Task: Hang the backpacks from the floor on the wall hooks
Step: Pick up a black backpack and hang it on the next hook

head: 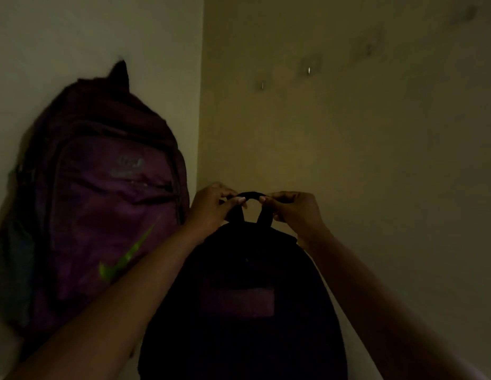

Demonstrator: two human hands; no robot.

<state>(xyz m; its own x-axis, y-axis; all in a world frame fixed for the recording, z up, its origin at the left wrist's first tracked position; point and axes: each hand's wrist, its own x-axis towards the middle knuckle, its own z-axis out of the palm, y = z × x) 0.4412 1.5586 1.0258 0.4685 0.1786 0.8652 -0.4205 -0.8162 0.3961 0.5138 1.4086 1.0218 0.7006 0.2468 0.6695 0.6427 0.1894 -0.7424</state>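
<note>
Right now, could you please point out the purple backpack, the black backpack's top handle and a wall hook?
purple backpack (101, 204), head view, front panel.
top handle (251, 195), head view, crest of loop.
wall hook (263, 85), head view, shiny metal prong.

A purple backpack (101, 215) with a lime-green swoosh hangs upright against the left wall, while a black backpack (244, 311) is held upright by its top loop (251, 194), below the right wall's small hooks (309, 69).
</note>
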